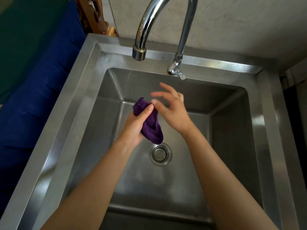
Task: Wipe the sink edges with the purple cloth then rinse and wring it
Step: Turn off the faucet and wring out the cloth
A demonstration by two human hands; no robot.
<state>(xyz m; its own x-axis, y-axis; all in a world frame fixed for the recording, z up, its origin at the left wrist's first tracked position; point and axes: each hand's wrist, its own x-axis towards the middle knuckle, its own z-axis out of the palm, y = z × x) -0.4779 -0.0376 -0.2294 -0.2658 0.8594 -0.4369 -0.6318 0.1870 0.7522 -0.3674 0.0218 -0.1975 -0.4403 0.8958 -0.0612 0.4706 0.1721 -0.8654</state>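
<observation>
The left hand (135, 125) clenches the bunched purple cloth (150, 124) over the steel sink basin (232, 146), so drips fall toward the round drain strainer (160, 154) at 5 o'clock. The right hand (174, 112), grip released with fingers spread, seems ready to twist.

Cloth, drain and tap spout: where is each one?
Cloth (150, 126), head view, on its bunched middle.
Drain (160, 153), head view, on the strainer's centre.
Spout (139, 53), head view, on its tip.

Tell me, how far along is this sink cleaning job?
Near the end, it seems. The left hand grips the purple cloth bunched up over the drain, and its skin looks wet, so rinsing has probably happened. No water runs from the tap now. The right hand is open beside the cloth, blurred. Wringing looks underway or next. Whether the sink edges were wiped, I cannot tell.
</observation>
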